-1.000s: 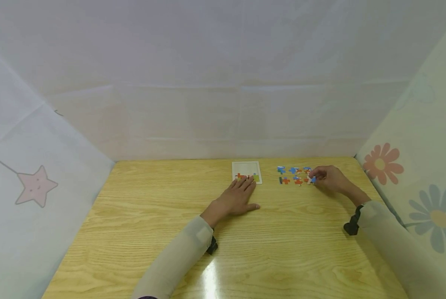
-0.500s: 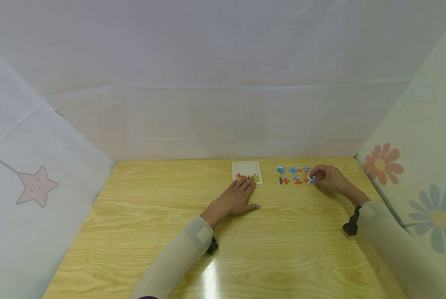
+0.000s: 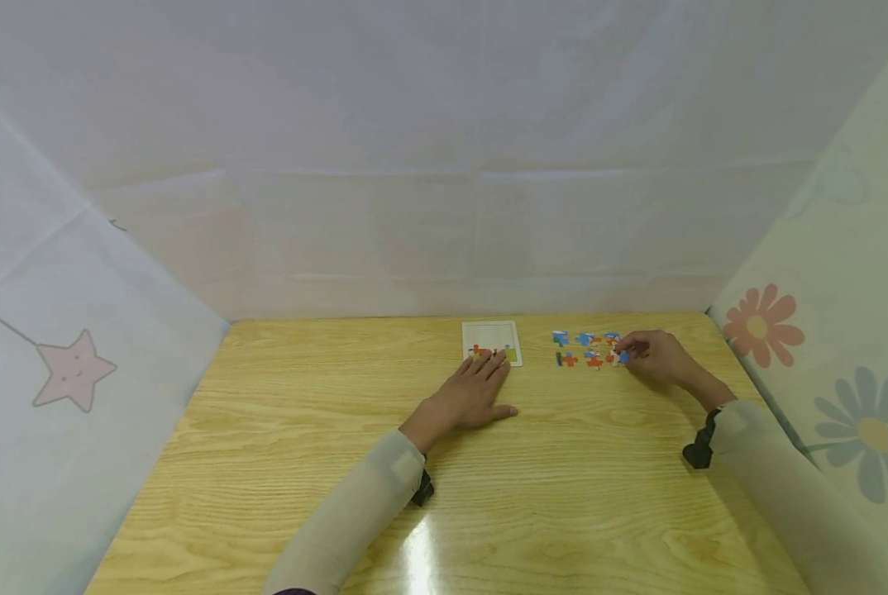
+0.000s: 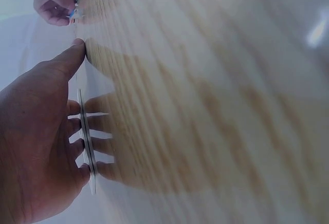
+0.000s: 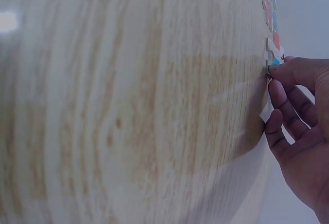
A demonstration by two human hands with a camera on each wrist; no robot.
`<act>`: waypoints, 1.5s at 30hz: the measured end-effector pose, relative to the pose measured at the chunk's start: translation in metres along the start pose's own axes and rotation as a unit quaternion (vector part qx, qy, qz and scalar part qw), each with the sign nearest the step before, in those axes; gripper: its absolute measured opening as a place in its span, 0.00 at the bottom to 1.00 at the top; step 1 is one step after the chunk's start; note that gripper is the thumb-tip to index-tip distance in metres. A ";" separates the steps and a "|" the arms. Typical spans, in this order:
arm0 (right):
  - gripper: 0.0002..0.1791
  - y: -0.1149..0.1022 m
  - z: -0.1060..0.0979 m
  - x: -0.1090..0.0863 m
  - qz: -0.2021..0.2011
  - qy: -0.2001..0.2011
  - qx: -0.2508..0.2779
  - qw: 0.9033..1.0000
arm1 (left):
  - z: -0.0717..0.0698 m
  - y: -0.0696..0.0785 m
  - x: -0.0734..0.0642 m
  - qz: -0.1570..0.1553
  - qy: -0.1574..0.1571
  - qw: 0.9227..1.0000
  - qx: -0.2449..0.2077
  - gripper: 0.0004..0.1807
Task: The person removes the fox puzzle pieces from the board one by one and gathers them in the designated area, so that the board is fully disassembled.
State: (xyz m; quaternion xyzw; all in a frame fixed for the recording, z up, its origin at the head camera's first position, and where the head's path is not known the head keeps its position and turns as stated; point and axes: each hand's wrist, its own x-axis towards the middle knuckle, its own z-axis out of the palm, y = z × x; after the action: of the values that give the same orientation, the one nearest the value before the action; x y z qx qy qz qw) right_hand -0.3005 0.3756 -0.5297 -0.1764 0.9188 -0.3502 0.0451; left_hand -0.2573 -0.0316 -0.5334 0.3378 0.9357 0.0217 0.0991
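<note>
My left hand (image 3: 472,397) lies flat, fingers straight, on the near edge of a pale square puzzle board (image 3: 517,337). Red, green and dark pieces (image 3: 508,354) show along the board's lower side, partly hidden by those fingers. To the right, my right hand (image 3: 660,355) pinches a blue-and-white jigsaw puzzle piece (image 3: 623,358) at the end of the nearer row. In the right wrist view its thumb (image 5: 281,71) and index finger meet at the piece's edge, low over the table, while the other fingers curl loosely.
Two short rows of loose jigsaw pieces (image 3: 560,338) lie right of the board, red, blue and white. The wood-grain table (image 3: 548,496) ends at a white cloth backdrop (image 3: 370,248). Cloth side walls with printed flowers (image 3: 758,326) and a star (image 3: 75,370) flank it.
Almost nothing differs. My right fingertips shift very slightly at the end piece, while my left hand stays still on the board.
</note>
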 end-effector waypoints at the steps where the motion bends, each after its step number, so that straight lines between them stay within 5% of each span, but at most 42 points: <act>1: 0.11 0.000 0.000 0.000 0.001 0.000 -0.001 1.000 | 0.000 0.000 0.000 0.000 -0.001 1.000 0.000 0.49; 16: 0.11 0.000 0.000 -0.001 0.000 0.000 -0.015 1.000 | 0.000 0.000 0.000 0.004 -0.007 1.000 -0.003 0.49; 22: 0.09 -0.007 0.000 0.002 -0.034 0.019 -0.038 0.999 | -0.001 0.000 -0.001 0.005 -0.006 1.000 -0.001 0.49; 35: 0.09 -0.031 0.008 0.026 -0.084 0.014 -0.027 0.996 | -0.002 0.004 -0.003 0.011 0.004 1.000 0.007 0.48; 45: 0.11 -0.057 0.025 0.050 -0.082 -0.018 0.021 0.996 | -0.002 0.016 -0.005 0.020 0.017 0.999 0.020 0.46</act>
State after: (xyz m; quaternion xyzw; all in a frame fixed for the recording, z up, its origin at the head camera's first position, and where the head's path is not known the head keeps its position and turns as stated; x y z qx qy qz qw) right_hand -0.3252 0.3026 -0.5090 -0.2567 0.8926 -0.3688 0.0360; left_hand -0.2437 -0.0219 -0.5290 0.3581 0.9305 0.0104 0.0759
